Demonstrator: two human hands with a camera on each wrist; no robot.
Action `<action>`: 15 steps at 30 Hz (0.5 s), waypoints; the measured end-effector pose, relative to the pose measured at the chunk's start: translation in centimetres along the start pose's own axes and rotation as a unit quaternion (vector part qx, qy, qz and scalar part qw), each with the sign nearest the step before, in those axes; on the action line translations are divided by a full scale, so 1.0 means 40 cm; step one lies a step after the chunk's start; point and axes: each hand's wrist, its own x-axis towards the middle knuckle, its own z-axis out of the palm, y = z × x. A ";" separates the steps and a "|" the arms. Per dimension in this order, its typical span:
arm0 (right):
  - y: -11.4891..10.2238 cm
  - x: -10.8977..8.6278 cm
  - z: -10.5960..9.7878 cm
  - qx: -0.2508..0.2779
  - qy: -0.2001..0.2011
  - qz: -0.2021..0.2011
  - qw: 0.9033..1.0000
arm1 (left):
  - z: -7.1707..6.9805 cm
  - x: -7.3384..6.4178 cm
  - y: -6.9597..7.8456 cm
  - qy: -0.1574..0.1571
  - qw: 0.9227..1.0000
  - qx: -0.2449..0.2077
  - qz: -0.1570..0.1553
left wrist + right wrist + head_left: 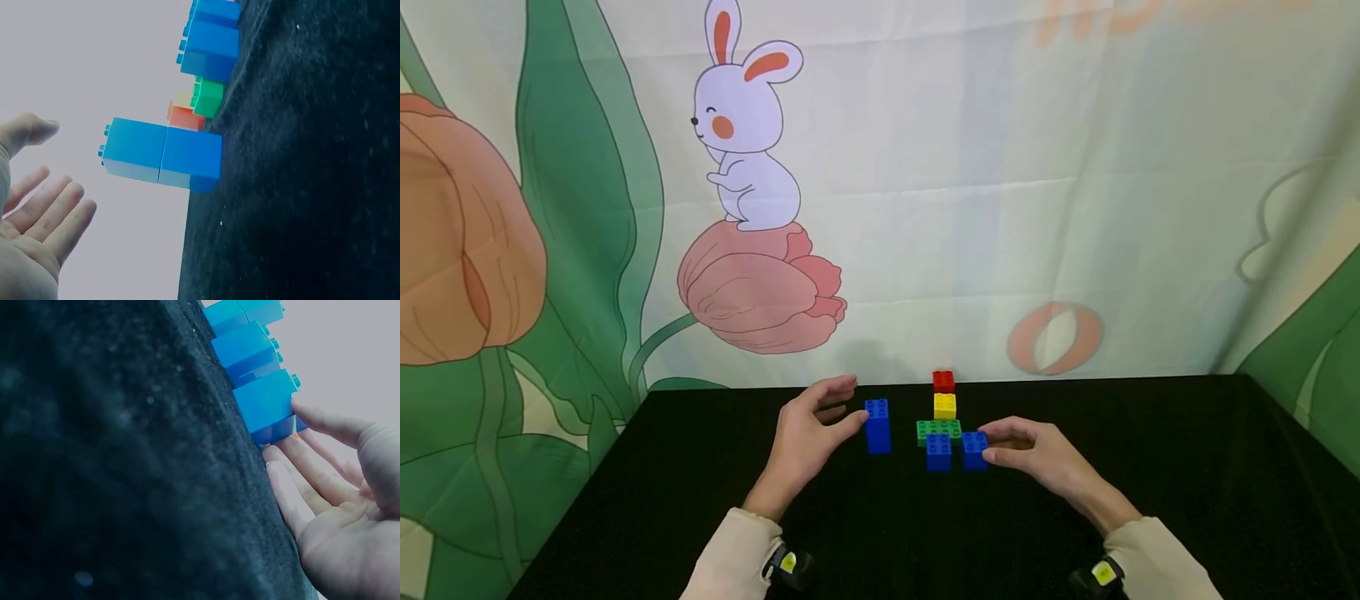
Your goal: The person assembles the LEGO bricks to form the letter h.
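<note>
Two blue blocks stacked as a small tower point(878, 429) stand upright on the left. Beside it is my left hand point(805, 429), thumb and fingers spread; the left wrist view shows a gap between this hand point(37, 212) and the tower point(162, 153). On the right, my right hand point(1037, 454) holds a single blue block point(974, 452) between thumb and fingers. In the right wrist view the thumb point(328, 422) lies at the upper edge of that block point(265, 406). Another blue block point(938, 454) stands just left of it.
Behind the blue blocks lies a wider green block point(922, 431), with a yellow block point(944, 406) and a red block point(943, 382) in line farther back. All stand on a black-covered table point(700, 467). A printed cloth backdrop point(925, 208) hangs along the far edge.
</note>
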 end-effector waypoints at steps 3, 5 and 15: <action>0.003 0.000 0.001 0.001 0.001 0.001 1.000 | 0.005 -0.001 0.009 -0.002 1.000 -0.006 0.011; 0.005 0.001 0.002 0.001 0.002 0.000 1.000 | 0.009 0.000 0.015 -0.003 1.000 -0.011 0.015; 0.004 0.001 0.002 0.000 0.004 -0.002 1.000 | 0.040 0.007 0.041 -0.015 0.999 -0.026 0.020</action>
